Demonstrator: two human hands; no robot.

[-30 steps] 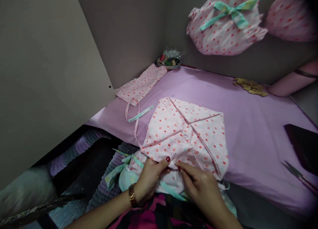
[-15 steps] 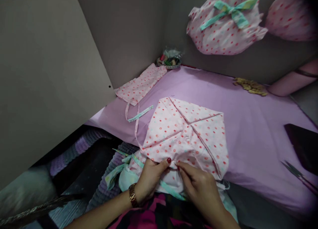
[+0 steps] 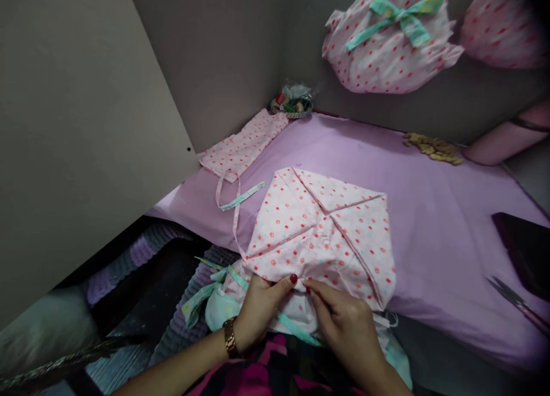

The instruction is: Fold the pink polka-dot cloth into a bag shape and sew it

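Spread from the table edge onto my lap is a pink printed fabric piece (image 3: 296, 224) with folded seams that meet near its middle. My left hand (image 3: 262, 304) pinches its near edge, thumb on top. Close beside it, my right hand (image 3: 344, 313) grips the same edge between thumb and forefinger. Whether a needle or thread sits between those fingertips is too small to make out. Under the hands lie white cloth and mint-green strips (image 3: 296, 327). A mint-green tie (image 3: 197, 301) trails off to the left.
A folded printed cloth (image 3: 247, 144) and a small basket of thread spools (image 3: 296, 106) are at the back left of the lilac-covered table (image 3: 433, 224). Scissors (image 3: 515, 298) lie by a dark flat object (image 3: 524, 253) on the right. A printed bag with a bow (image 3: 391, 58) hangs above.
Almost nothing differs. Both hands keep their pinch on the fabric edge, and the view has shifted very slightly.
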